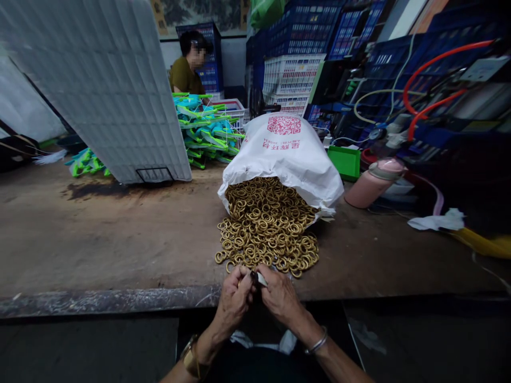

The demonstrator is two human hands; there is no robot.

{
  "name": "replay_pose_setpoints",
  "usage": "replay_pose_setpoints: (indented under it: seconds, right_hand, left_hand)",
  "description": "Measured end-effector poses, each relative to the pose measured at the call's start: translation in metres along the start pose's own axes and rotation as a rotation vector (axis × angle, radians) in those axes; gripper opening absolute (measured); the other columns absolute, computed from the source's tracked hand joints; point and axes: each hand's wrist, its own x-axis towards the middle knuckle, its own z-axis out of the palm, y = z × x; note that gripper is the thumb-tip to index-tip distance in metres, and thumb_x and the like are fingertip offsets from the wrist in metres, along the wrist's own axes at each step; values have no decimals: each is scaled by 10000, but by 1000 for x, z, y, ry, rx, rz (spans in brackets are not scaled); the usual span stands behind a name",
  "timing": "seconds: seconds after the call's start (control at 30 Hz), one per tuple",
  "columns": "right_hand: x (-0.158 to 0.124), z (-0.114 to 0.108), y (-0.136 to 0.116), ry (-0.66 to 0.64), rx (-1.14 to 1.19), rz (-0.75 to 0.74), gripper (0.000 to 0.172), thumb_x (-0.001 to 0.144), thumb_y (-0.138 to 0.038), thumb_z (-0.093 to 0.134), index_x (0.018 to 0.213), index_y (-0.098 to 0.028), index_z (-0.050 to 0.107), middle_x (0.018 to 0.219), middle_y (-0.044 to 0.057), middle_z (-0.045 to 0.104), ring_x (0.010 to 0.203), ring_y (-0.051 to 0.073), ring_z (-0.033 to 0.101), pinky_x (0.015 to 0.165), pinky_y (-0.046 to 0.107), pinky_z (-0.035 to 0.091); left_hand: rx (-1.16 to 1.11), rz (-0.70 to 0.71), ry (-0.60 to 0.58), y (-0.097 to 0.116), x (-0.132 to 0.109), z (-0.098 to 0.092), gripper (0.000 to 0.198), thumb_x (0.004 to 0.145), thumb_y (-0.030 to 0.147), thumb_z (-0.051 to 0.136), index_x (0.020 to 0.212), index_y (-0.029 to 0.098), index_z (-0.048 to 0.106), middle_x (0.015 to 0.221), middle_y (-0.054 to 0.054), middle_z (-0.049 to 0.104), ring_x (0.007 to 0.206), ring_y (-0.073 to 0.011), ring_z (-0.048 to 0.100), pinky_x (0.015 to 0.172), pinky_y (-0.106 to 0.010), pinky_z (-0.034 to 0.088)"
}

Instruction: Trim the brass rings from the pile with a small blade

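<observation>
At the table's front edge my left hand (233,298) and my right hand (280,296) meet, fingertips pinched together. Between them is a small dark piece (254,276), too small and too covered to name. A pale bit shows by my right thumb; whether it is a wrap or part of the piece I cannot tell. Just beyond my fingers lies a heap of brass-coloured rings (267,239). They spill from the mouth of a white woven sack (287,154) with red print, lying on its side.
The brown wooden table (120,239) spans the view. A tall grey ribbed panel (99,90) stands at left, with green and blue plastic pieces (203,127) behind it. At right are a pink bottle (373,183), a green tray (344,162) and red hoses. A person (187,69) sits beyond.
</observation>
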Motion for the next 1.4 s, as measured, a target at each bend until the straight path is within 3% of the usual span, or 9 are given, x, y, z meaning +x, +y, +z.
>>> replay_pose_setpoints:
  seconds: [0.1, 0.23, 0.5, 0.67, 0.8, 0.93, 1.13, 1.4]
  right_hand:
    - [1, -4, -3, -55, -58, 20, 260, 612, -23, 380, 779, -191, 486, 661, 11, 582, 608, 128, 504, 556, 210, 266]
    - [0, -3, -6, -78, -132, 49, 233, 658, -43, 392, 810, -191, 486, 673, 17, 597, 596, 130, 505, 536, 223, 236]
    - [0, 6, 4, 15, -198, 72, 244, 645, -19, 387, 800, -183, 479, 648, 10, 569, 563, 121, 483, 533, 242, 219]
    - [0, 10, 1, 72, -192, 70, 205, 717, -60, 406, 851, -194, 484, 699, 13, 594, 636, 137, 529, 560, 242, 240]
    - [1, 10, -9, 58, -198, 67, 190, 786, -179, 460, 972, -215, 473, 822, 26, 626, 716, 151, 562, 578, 239, 259]
    - [4, 10, -14, 15, -256, 89, 209, 786, -174, 467, 989, -224, 472, 864, 32, 630, 716, 152, 570, 561, 244, 250]
    - [9, 11, -11, 25, -246, 93, 132, 800, -191, 446, 927, -210, 478, 763, 23, 629, 656, 145, 565, 539, 243, 230]
    - [10, 11, -2, 58, -93, 150, 141, 764, -129, 398, 844, -201, 488, 669, 6, 590, 602, 137, 534, 530, 228, 255]
  left_hand:
    - [54, 51, 4, 2, -2, -1, 294, 721, 434, 580, 663, 167, 470, 529, 58, 468, 403, -34, 371, 395, -147, 280]
    - [69, -48, -7, 2, -10, -6, 297, 730, 450, 563, 673, 175, 468, 503, 61, 470, 355, -33, 356, 344, -144, 235]
    - [-192, -180, -47, 16, -39, -20, 267, 754, 408, 563, 698, 181, 434, 522, 61, 475, 355, -27, 365, 332, -131, 235]
    - [-332, -152, 42, 21, -30, -33, 268, 729, 385, 592, 698, 148, 472, 689, -2, 550, 448, -42, 421, 343, -137, 274]
    - [-381, -152, 24, 17, -25, -38, 197, 742, 327, 581, 752, 161, 475, 709, -10, 573, 462, -56, 442, 352, -142, 286]
    - [-468, -207, -1, 16, -24, -39, 235, 730, 287, 590, 923, 181, 507, 681, 6, 556, 470, -64, 454, 359, -138, 280]
    - [-543, -222, 36, 15, -22, -40, 216, 685, 303, 644, 672, 129, 517, 690, -21, 556, 562, -89, 512, 379, -145, 317]
    - [-381, -181, 48, 7, -15, -26, 224, 682, 307, 658, 732, 143, 513, 621, 20, 515, 512, -72, 490, 361, -139, 345]
